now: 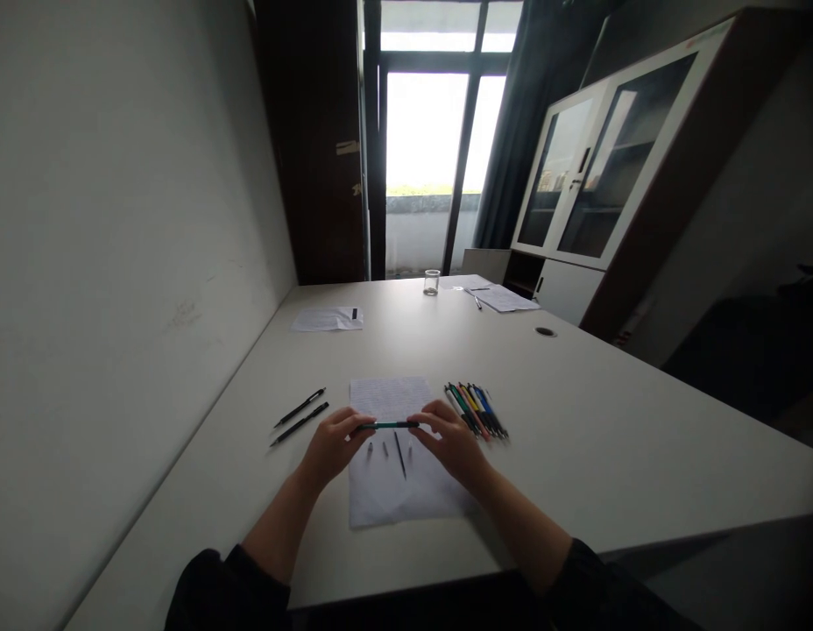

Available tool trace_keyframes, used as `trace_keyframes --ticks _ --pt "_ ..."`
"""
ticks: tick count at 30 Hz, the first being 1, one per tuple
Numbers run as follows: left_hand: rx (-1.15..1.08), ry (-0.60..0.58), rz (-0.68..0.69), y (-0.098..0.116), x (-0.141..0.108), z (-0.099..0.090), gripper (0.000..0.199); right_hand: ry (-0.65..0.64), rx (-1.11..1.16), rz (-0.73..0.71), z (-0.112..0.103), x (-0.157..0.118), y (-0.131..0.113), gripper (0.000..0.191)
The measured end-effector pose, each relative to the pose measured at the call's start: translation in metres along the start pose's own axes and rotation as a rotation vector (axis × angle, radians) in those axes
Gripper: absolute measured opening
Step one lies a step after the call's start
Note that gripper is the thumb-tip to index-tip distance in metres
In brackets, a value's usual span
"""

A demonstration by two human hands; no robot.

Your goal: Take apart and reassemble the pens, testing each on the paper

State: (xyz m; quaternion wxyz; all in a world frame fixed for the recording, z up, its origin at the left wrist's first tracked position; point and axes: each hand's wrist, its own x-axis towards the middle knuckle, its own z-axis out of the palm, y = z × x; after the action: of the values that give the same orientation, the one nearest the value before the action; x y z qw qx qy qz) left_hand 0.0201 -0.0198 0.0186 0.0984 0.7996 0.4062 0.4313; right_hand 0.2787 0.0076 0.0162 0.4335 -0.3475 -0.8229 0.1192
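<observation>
Between my two hands a green and black pen [388, 425] is held level above a sheet of paper [373, 504]. My left hand [333, 445] pinches its left end, and my right hand [451, 440] pinches the right end. On the paper below lie a thin dark pen refill [399, 456] and several small pen parts [385, 450], too small to name surely. Two black pens [300, 424] rest on the table left of my left hand. A row of several coloured pens [476, 410] lies just beyond and right of my right hand.
The white table [610, 438] meets a wall [150, 263] on the left. Farther back are a sheet of paper [328, 321], a glass [431, 282], a stack of papers [508, 300] with a pen [477, 302] beside it, and a round cable hole [545, 332].
</observation>
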Motion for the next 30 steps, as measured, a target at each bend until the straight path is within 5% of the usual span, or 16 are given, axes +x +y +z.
trace_keyframes --ticks 16,30 --pt "0.387 -0.136 0.208 0.007 0.000 0.002 0.025 -0.055 0.054 -0.055 0.004 -0.005 -0.003 0.017" --pt "0.538 -0.125 0.312 0.018 0.000 0.003 0.017 -0.061 0.079 -0.129 0.002 -0.006 -0.018 0.017"
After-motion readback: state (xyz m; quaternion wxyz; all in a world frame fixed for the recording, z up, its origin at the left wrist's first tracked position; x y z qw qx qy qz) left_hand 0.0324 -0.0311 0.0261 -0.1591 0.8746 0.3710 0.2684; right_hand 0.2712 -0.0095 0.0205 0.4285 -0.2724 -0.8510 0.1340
